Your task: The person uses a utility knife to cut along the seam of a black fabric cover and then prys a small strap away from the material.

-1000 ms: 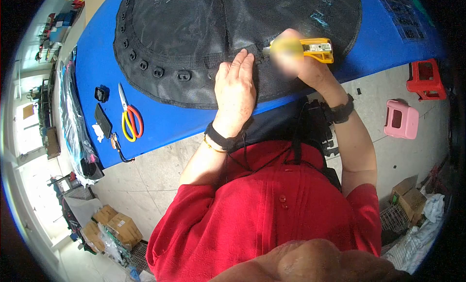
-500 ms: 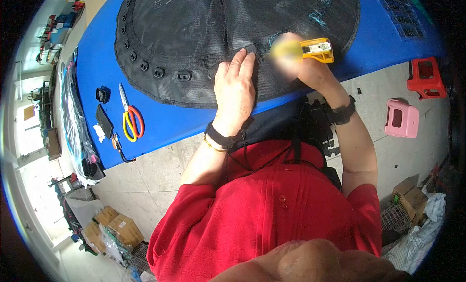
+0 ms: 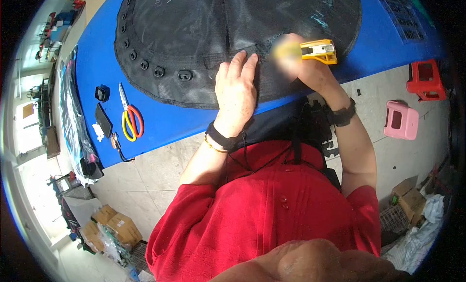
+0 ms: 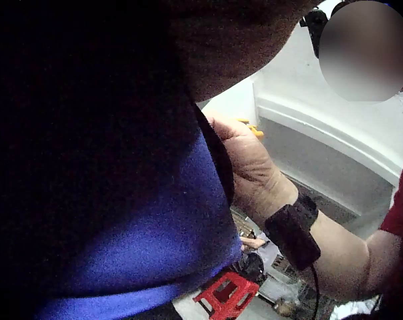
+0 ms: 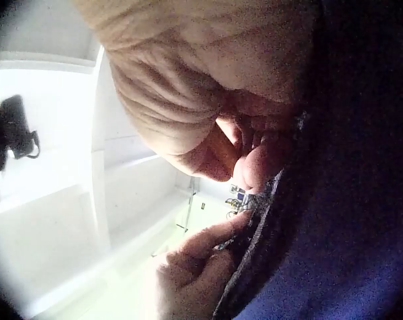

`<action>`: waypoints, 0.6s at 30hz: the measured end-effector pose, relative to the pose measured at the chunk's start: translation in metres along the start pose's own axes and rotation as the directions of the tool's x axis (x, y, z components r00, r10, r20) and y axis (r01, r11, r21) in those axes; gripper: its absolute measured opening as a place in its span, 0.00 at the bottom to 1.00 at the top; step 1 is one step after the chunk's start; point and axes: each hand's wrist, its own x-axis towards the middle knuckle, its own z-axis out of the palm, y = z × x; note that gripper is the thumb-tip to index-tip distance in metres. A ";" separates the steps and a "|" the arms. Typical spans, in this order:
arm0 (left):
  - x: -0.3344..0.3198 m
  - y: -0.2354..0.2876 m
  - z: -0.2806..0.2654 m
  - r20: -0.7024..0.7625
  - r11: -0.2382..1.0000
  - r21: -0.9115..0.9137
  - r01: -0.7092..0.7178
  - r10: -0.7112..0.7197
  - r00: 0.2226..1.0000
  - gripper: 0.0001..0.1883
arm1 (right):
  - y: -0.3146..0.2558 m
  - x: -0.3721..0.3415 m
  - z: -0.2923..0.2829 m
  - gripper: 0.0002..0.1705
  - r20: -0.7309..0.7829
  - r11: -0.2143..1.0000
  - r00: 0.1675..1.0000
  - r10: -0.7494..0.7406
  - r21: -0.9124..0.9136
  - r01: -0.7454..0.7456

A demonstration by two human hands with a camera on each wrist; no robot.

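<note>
A large round black mesh sheet with black buckles along its rim lies on the blue table. My left hand rests on its near part, fingers extended and pressing on a strip there. To the right, my right hand grips a yellow-handled cutter low over the sheet; a blur hides its fingers and the cutter's front. In the right wrist view the right hand curls round the handle, near the left hand's fingers.
Scissors with red and yellow handles, a black flat object and a small black part lie on the blue table at left. Plastic-wrapped goods line its left edge. Red and pink stools stand on the floor at right.
The left hand's fingers have spread slightly apart. The cutter's blade end, visible earlier beside the left fingertips, is now hidden, and the cutter has shifted slightly right.
</note>
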 end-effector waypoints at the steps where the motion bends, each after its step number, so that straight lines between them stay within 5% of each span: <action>1: 0.000 0.000 0.001 -0.011 1.000 -0.004 0.001 -0.001 1.000 0.22 | -0.001 0.000 0.000 0.07 -0.008 1.000 1.000 0.010 0.019 -0.010; 6: 0.000 -0.001 0.001 -0.025 1.000 -0.018 0.007 -0.007 1.000 0.20 | -0.005 0.004 0.004 0.07 -0.059 0.990 0.995 0.085 0.119 -0.078; 18: -0.001 -0.001 0.001 -0.030 1.000 -0.029 0.007 -0.008 1.000 0.20 | -0.001 0.023 0.018 0.10 -0.142 0.964 0.990 0.007 0.264 0.031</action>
